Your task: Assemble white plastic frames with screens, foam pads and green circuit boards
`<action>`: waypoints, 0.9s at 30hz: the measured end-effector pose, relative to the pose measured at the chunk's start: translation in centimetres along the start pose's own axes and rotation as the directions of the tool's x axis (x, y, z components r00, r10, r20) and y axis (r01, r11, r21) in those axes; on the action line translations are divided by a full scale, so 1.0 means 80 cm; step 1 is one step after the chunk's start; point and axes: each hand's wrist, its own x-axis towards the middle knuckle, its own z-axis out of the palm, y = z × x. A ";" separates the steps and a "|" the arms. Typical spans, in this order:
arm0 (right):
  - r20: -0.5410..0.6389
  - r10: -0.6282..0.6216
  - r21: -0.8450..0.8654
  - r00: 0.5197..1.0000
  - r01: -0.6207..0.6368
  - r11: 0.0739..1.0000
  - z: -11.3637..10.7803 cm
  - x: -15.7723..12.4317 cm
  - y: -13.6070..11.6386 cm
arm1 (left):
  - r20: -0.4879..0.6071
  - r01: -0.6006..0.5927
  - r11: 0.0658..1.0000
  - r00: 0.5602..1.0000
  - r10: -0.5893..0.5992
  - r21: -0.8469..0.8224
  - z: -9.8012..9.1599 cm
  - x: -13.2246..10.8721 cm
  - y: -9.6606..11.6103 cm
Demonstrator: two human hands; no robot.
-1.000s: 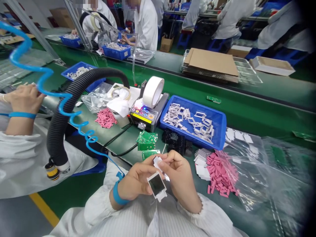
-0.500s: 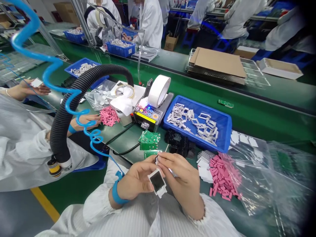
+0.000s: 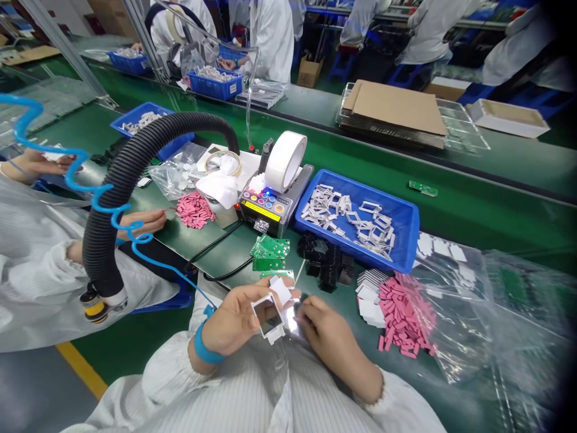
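My left hand (image 3: 232, 322) is closed round a small white frame with a dark window (image 3: 267, 316), holding it over my lap at the table's near edge. A white tab (image 3: 280, 290) sticks up from behind the frame. Just right of the frame, my right hand (image 3: 325, 335) pinches a thin clear film (image 3: 292, 323) against it. A blue strap (image 3: 202, 350) circles my left wrist. Green circuit boards (image 3: 269, 252) and black parts (image 3: 327, 263) lie just beyond my hands.
A blue tray of white frames (image 3: 360, 219), a tape dispenser with a white roll (image 3: 276, 186), pink strips (image 3: 403, 315), white pads (image 3: 369, 293) and plastic bags (image 3: 489, 300) lie ahead. A black hose (image 3: 117, 192) and a blue coiled cable (image 3: 94, 186) hang at left beside a neighbouring person's hand (image 3: 144, 221).
My hands have dropped lower and toward me. The frame has turned, and my right hand has come down from the top tab to the film beside the frame.
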 end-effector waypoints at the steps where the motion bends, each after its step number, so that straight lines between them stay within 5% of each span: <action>1: -0.020 0.023 -0.020 1.000 -0.024 1.000 0.005 -0.001 0.007 | 0.016 0.009 1.000 1.000 -0.008 -0.029 0.001 0.001 -0.001; 4: -0.079 0.057 0.003 0.995 -0.057 0.998 0.003 -0.002 0.012 | 0.071 0.074 0.989 0.995 -0.066 -0.128 0.006 0.004 -0.002; 6: -0.088 0.063 0.208 0.994 -0.044 0.977 -0.013 0.001 0.002 | 0.123 0.131 0.970 0.987 -0.107 -0.203 0.011 0.007 -0.003; 10: 0.027 -0.054 0.675 0.998 0.022 0.738 -0.045 0.014 -0.022 | 0.226 0.263 0.921 0.953 -0.201 -0.289 0.017 0.010 -0.009; 14: 0.128 -0.203 0.837 0.971 0.004 0.547 -0.047 0.026 -0.033 | 0.236 0.320 0.897 0.938 -0.254 -0.306 0.023 0.011 -0.014; 18: 0.092 -0.136 0.911 0.986 -0.028 0.411 -0.043 0.024 -0.034 | 0.272 0.351 0.881 0.924 -0.270 -0.317 0.027 0.013 -0.011; 21: -0.076 -0.098 0.805 0.992 0.119 0.581 -0.061 0.015 -0.038 | 0.266 0.382 0.877 0.913 -0.309 -0.291 0.025 0.016 -0.008; 24: -0.215 -0.333 0.407 0.918 0.394 0.824 -0.089 0.011 -0.050 | 0.277 0.399 0.881 0.903 -0.329 -0.253 0.024 0.020 -0.010; 27: -0.174 -0.565 0.078 0.806 0.583 0.809 -0.107 0.013 -0.064 | 0.267 0.391 0.883 0.908 -0.323 -0.259 0.027 0.023 -0.015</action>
